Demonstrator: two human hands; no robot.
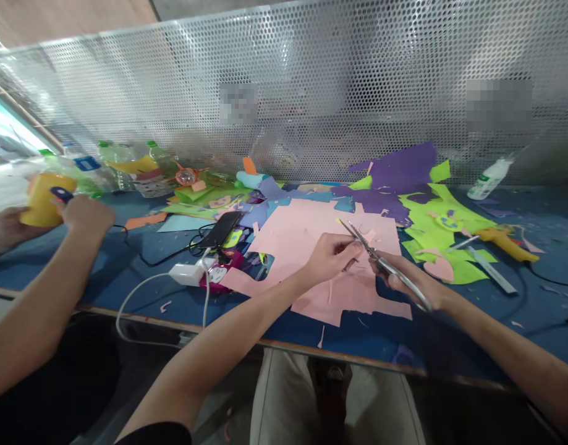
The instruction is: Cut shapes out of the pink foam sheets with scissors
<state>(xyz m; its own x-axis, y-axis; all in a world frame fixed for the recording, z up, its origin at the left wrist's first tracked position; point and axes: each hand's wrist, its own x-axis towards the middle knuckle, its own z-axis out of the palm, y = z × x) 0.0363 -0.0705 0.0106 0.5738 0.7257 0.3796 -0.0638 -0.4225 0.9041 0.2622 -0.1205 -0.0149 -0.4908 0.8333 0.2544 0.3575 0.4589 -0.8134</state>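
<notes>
My right hand (406, 277) is wrapped round the silver handles of a pair of scissors (404, 281), whose blades point up and left, slightly apart. Close to the blades, my left hand (332, 256) is closed in a pinch; what its fingertips hold, if anything, is too small to make out. Both hands are over a large cut-up pink sheet (293, 241) lying on the blue table (288, 337). A tiny yellow bit (338, 220) shows near the scissor tips. Small pink scraps are scattered on the sheet.
To the right lie a yellow glue gun (508, 243), a craft knife (492, 272), a pink heart (439, 269) and a white bottle (491, 178). A magenta power strip (223, 272) with cables sits left. Another person's hands (86, 213) hold a yellow object (47, 199) at far left.
</notes>
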